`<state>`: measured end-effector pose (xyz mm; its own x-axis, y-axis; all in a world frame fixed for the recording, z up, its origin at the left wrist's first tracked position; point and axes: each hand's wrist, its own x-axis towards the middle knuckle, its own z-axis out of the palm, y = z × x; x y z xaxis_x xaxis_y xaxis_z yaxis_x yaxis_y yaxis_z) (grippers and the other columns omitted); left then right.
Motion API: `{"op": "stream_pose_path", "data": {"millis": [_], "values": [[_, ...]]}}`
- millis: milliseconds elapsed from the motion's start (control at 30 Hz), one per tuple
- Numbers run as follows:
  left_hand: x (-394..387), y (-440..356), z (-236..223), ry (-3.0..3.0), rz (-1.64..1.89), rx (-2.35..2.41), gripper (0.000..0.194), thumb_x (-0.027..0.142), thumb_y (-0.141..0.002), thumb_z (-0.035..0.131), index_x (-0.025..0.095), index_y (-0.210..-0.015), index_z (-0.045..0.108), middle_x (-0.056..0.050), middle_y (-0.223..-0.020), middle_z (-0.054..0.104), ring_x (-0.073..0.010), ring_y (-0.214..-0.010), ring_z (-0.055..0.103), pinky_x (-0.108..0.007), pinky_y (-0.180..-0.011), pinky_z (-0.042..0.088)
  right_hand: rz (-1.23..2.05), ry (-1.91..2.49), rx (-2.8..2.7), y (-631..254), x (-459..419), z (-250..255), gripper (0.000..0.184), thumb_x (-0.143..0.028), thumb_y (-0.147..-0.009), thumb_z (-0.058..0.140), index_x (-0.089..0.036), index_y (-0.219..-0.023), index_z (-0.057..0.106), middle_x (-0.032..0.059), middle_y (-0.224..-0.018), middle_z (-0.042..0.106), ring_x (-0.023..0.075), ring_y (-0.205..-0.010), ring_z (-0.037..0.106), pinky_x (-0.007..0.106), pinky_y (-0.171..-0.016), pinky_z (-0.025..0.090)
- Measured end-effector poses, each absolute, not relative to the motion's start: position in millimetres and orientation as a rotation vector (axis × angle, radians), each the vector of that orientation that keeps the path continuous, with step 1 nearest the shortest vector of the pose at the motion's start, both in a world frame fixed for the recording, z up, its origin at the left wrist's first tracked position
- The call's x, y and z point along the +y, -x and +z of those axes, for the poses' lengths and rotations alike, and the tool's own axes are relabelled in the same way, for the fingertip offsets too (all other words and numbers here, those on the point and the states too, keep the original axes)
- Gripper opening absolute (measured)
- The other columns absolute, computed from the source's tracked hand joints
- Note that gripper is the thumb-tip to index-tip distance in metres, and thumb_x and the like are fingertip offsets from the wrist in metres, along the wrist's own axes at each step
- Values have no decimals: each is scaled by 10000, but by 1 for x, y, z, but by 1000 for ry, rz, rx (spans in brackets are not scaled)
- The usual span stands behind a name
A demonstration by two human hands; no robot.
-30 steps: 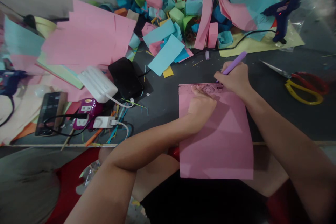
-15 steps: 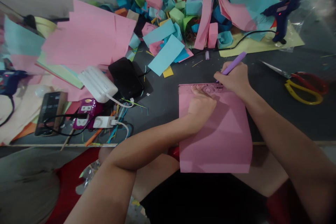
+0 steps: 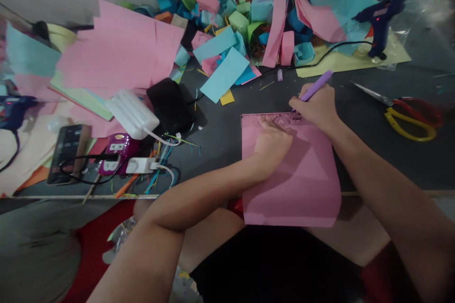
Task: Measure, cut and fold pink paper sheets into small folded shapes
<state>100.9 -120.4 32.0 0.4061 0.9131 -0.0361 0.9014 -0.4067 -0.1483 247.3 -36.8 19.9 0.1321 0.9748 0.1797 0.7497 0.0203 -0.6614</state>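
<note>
A sheet of pink paper (image 3: 295, 189) lies on the dark table and hangs over its front edge. Along the sheet's far edge rests a clear ruler (image 3: 250, 120) with cut-out shapes. My left hand (image 3: 273, 142) presses the ruler down, fingers stretched over it. In my right hand (image 3: 320, 106) is a purple pen (image 3: 318, 85), slanted, its tip down at the ruler's far edge near the right end. The fingers of that hand hide part of the ruler. A small purple pen cap (image 3: 280, 75) lies beyond the sheet.
Scissors (image 3: 408, 111) with red and yellow handles lie at right. Behind them is a blue glue gun (image 3: 382, 23). Folded paper pieces (image 3: 238, 14) heap along the wall. At left are pink sheets (image 3: 124, 52), a black box (image 3: 170, 106), a white adapter (image 3: 133, 113) and a phone (image 3: 69, 154).
The overhanging near edge of the pink paper has risen slightly. Both hands, the ruler and the pen stay almost in place.
</note>
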Motion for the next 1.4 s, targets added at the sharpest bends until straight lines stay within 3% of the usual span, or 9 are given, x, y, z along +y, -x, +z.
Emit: {"op": "stream_pose_path", "data": {"millis": [433, 600, 733, 833, 933, 1133, 1300, 1400], "values": [[-120, -99, 26, 2568, 38, -1677, 467, 85, -993, 398, -1, -1335, 704, -350, -1285, 641, -332, -744, 799, -354, -449, 550, 457, 1672, -1657, -253, -35, 10, 270, -249, -679, 691, -270, -568, 446, -18, -502, 466, 187, -564, 539, 350, -550, 456], [-120, -99, 26, 2598, -3, -1790, 435, 136, -1005, 478, 9, -1366, 686, -343, -1325, 620, -376, -846, 806, -399, -517, 611, 466, 1685, -1592, -251, -36, 11, 313, -214, -683, 708, -275, -551, 430, -23, -507, 488, 181, -545, 539, 355, -563, 461], [-120, -99, 26, 2569, 15, -1726, 429, 128, -1010, 454, 8, -1336, 706, -340, -1298, 661, -332, -819, 801, -342, -491, 561, 447, 1579, -1402, -254, -35, 8, 348, -240, -753, 706, -283, -589, 402, -30, -528, 485, 183, -537, 559, 340, -527, 439], [-121, -98, 27, 2566, 20, -1659, 456, 73, -982, 408, -35, -1305, 711, -362, -1265, 672, -280, -693, 775, -314, -456, 515, 451, 1444, -1170, -256, -31, 6, 421, -303, -795, 705, -289, -598, 333, -59, -482, 419, 148, -437, 485, 304, -446, 376], [-121, -96, 32, 2565, 4, -1687, 462, 92, -995, 384, -71, -1268, 719, -398, -1267, 659, -249, -619, 742, -310, -454, 496, 682, 1402, -1033, -256, -26, 6, 423, -333, -748, 728, -280, -574, 346, -75, -443, 411, 104, -358, 400, 261, -372, 285], [-116, -90, 35, 2593, -33, -1671, 428, 0, -929, 406, 84, -1090, 794, -265, -1100, 784, -190, -644, 718, -241, -508, 449, 896, 1323, -1044, -263, -17, 3, 471, -483, -725, 749, -275, -602, 345, -60, -480, 440, 93, -372, 379, 259, -357, 245], [-110, -88, 22, 2582, -307, -1619, 400, 125, -1004, 386, 103, -887, 769, -172, -805, 727, -219, -682, 689, -284, -522, 471, 974, 1368, -1123, -273, -10, 0, 525, -593, -757, 724, -284, -626, 322, -30, -527, 458, 129, -433, 424, 286, -377, 278], [-112, -90, 19, 2581, -343, -1607, 329, 265, -1047, 466, 101, -1013, 750, -191, -990, 743, -268, -865, 711, -326, -598, 523, 990, 1351, -1068, -271, -10, 1, 493, -533, -700, 759, -277, -623, 344, -38, -531, 471, 112, -429, 422, 269, -373, 275]]}}
